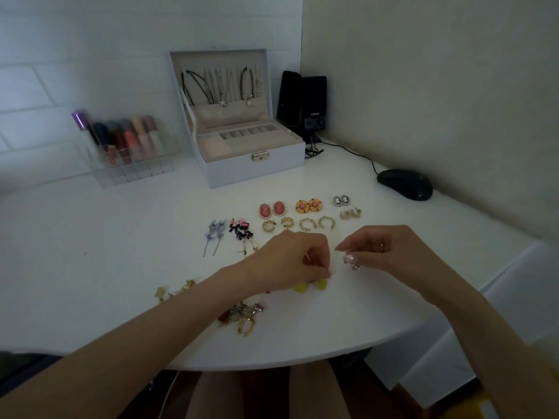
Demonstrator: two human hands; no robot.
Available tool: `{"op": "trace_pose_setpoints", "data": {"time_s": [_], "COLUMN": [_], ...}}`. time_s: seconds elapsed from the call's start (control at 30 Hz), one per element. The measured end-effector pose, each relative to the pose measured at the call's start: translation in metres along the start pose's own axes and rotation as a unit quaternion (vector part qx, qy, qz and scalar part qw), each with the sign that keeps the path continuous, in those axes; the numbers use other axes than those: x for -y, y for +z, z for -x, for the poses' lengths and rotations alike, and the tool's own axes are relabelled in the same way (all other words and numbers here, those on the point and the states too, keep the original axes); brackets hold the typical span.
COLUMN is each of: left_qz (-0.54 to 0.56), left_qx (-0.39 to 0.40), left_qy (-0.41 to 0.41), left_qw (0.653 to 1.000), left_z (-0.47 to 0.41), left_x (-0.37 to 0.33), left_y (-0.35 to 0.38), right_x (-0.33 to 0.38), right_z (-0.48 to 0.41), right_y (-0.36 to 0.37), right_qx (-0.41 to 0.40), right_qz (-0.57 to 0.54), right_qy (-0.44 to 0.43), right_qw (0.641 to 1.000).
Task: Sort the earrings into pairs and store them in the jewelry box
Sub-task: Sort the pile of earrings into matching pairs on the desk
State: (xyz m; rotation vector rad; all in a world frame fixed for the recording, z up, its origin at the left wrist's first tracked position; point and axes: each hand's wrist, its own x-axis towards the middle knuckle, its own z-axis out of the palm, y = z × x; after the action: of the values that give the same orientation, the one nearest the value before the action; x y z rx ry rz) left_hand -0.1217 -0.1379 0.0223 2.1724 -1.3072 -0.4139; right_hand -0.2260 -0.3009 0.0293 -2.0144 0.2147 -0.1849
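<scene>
Heap of unsorted earrings [242,316] lies nearest me, close to the edge of the counter [90,267], with a gold oblong hoop [246,326] at its front. Just beyond, my left hand [290,261] has its fingers curled tight, pinching the yellow earrings [311,285] by their thin wire, the two drops touching the counter under my knuckles. My right hand [390,252] hovers just beside it, fingers curled with thumb and forefinger close together; whether they pinch anything I cannot tell.

To do this well, I judge I should free the two yellow hooks from each other. Then I would lay the drops side by side, apart from the heap, in line below the gold cuffs [298,223].

Farther out the matched pairs lie in rows: blue flower drops [214,234], black-and-pink dangles [240,232], pink ovals [272,209], orange rounds [308,206] and small cameos [341,200]. Behind them the jewelry box [236,173] stands open. Necklaces [220,86] hang in its lid, and its row of small compartments [248,133] looks empty, so no earrings are stored yet. Left of it, a clear organizer [136,172] holds lipsticks [133,137].
</scene>
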Motion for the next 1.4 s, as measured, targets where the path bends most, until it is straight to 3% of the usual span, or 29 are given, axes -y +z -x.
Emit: {"op": "trace_pose_setpoints", "data": {"time_s": [0.13, 0.3, 0.57, 0.8, 1.03, 1.4], "left_qz": [0.007, 0.046, 0.107, 0.055, 0.089, 0.025], "left_qx": [-0.005, -0.089, -0.166, -0.152, -0.121, -0.135], "left_qy": [0.011, 0.016, -0.072, -0.113, -0.134, -0.142], "left_qw": [1.0, 0.995, 0.978, 0.98, 0.98, 0.98], "left_z": [0.004, 0.014, 0.044, 0.069, 0.085, 0.091], "left_x": [0.002, 0.007, 0.041, 0.069, 0.082, 0.091], "left_y": [-0.001, -0.026, -0.066, -0.075, -0.078, -0.071], "right_x": [0.002, 0.013, 0.039, 0.055, 0.063, 0.066], "right_z": [-0.003, -0.012, -0.043, -0.067, -0.074, -0.079], "right_y": [0.005, 0.016, 0.055, 0.1, 0.126, 0.14], "right_qx": [0.002, 0.004, 0.038, 0.072, 0.111, 0.098], "right_qz": [-0.012, -0.031, -0.055, 0.031, 0.103, 0.208], "right_qy": [-0.002, -0.022, -0.044, -0.07, -0.079, -0.132], "right_qw": [1.0, 0.999, 0.997, 0.994, 0.985, 0.964]}}
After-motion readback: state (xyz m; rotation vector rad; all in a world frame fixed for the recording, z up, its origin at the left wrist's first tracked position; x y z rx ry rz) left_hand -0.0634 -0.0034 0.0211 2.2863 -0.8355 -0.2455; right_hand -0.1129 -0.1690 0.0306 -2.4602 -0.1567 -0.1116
